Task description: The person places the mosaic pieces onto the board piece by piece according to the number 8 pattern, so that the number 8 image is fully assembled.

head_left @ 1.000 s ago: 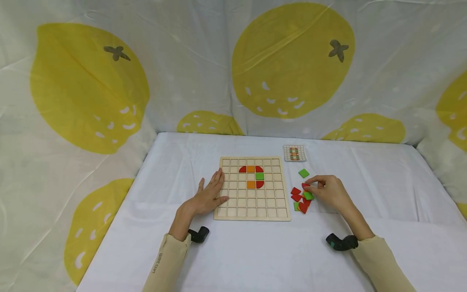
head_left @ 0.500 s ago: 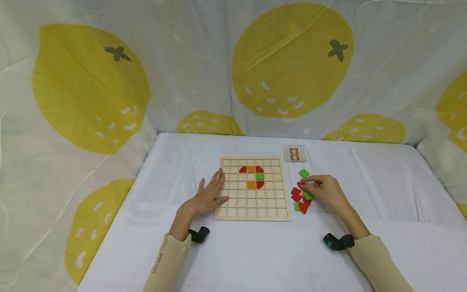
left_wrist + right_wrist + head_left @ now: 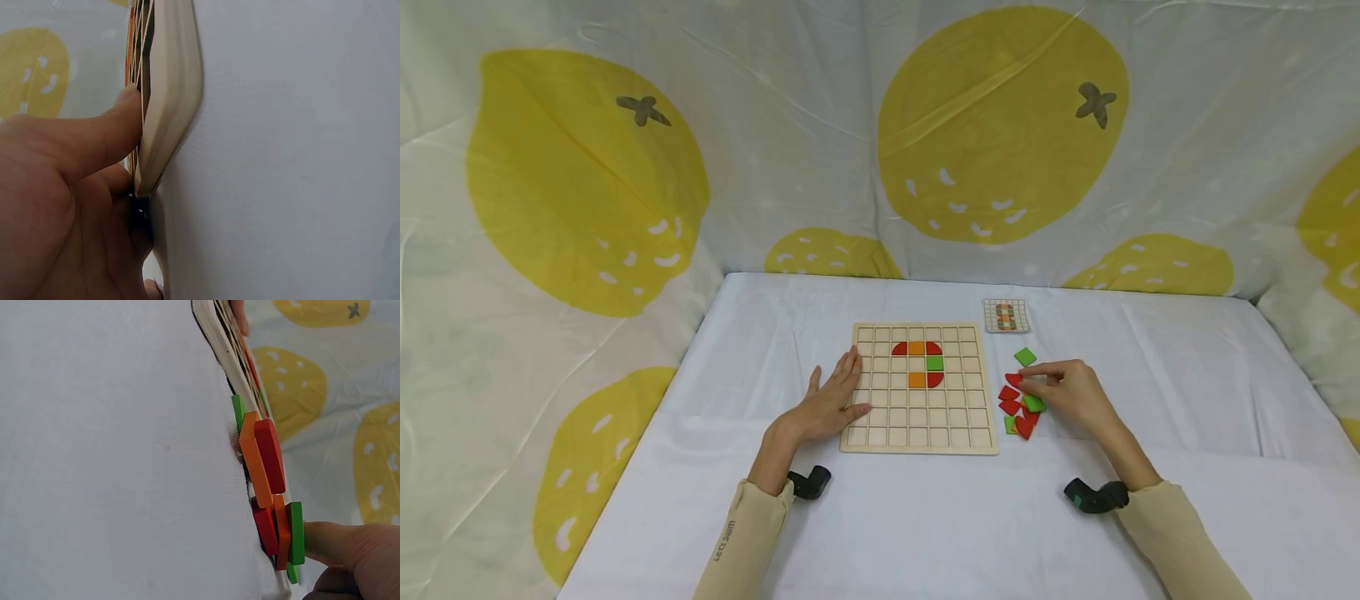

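My left hand (image 3: 823,407) rests at the left edge of a wooden grid board (image 3: 917,417), fingers extended along it and thumb over its lower left squares. In the left wrist view the thumb (image 3: 103,140) touches the board's rim (image 3: 172,81). Red, orange and green tiles form a curved shape in the board's upper middle. Right of the board, my right hand (image 3: 1071,396) pinches a red rounded tile (image 3: 1014,380) between thumb and forefinger, just above a heap of loose tiles (image 3: 1023,427). The right wrist view shows stacked tiles (image 3: 265,462) beside the thumb; the pinched tile is hidden there.
A small pattern card (image 3: 1005,316) lies beyond the board's upper right corner. One green square tile (image 3: 1025,357) sits apart, between card and heap. A white cloth (image 3: 917,525) covers the table, and a lemon-print curtain (image 3: 1000,125) hangs behind it.
The red tile at my right fingertips has shifted left, and more of it shows. My right hand moved slightly left at first, then stayed put. The left hand has not moved.
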Available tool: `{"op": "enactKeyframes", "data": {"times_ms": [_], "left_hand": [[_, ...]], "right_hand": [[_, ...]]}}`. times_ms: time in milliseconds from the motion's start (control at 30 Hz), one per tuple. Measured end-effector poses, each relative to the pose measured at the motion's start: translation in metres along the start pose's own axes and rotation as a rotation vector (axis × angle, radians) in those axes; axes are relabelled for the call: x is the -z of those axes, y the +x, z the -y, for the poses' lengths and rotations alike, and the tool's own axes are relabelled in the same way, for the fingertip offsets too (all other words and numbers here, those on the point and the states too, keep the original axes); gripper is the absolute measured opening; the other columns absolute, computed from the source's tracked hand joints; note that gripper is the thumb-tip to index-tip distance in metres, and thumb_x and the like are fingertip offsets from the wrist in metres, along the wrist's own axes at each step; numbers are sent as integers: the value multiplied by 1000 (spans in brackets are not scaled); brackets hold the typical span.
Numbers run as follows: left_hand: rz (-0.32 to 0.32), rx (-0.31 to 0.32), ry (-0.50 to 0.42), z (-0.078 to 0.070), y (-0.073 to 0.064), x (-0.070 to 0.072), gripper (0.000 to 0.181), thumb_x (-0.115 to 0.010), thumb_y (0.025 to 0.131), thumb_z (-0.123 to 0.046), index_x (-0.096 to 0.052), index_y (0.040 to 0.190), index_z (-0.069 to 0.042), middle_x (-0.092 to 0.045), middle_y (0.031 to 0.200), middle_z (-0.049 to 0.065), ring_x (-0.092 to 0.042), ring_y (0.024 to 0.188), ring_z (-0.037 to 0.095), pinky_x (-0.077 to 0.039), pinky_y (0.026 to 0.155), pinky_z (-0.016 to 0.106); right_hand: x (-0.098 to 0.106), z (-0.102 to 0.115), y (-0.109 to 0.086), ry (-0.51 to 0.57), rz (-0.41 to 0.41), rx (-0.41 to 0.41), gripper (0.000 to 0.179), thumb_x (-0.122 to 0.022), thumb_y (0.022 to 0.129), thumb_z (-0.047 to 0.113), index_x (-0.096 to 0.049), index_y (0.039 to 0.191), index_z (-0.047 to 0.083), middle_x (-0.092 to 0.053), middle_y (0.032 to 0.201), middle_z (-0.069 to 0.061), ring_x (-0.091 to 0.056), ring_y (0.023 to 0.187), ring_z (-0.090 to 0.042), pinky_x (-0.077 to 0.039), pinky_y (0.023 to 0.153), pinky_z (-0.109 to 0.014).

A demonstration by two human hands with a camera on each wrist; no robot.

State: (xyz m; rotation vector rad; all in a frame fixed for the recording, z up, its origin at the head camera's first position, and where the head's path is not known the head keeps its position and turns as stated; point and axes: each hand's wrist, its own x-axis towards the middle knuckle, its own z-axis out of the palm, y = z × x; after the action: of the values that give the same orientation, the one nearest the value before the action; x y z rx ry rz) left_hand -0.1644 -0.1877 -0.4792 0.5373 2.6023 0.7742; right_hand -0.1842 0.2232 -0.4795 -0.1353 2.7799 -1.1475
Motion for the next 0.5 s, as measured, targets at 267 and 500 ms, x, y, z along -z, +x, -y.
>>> {"op": "enactKeyframes", "data": {"times_ms": [267,500], "left_hand": [[-17,-34,-26,-1,-3,2,86,-51,109,-37,1,164,4,11,174,17,6,163,37,15,123,69],[-6,-7,24,-7,-4,4,84,-52,109,-33,1,164,3,11,174,16,5,163,36,12,124,68]], "right_hand": [[0,1,0,2,-3,-17,36,-83,90,26,-78,120,7,-38,58,1,-38,57,-16,-28,51,-26],[-1,-1,1,33,25,-24,36,-84,88,25,-78,120,8,-39,59,2,-39,59,-16,-28,52,-26]]}}
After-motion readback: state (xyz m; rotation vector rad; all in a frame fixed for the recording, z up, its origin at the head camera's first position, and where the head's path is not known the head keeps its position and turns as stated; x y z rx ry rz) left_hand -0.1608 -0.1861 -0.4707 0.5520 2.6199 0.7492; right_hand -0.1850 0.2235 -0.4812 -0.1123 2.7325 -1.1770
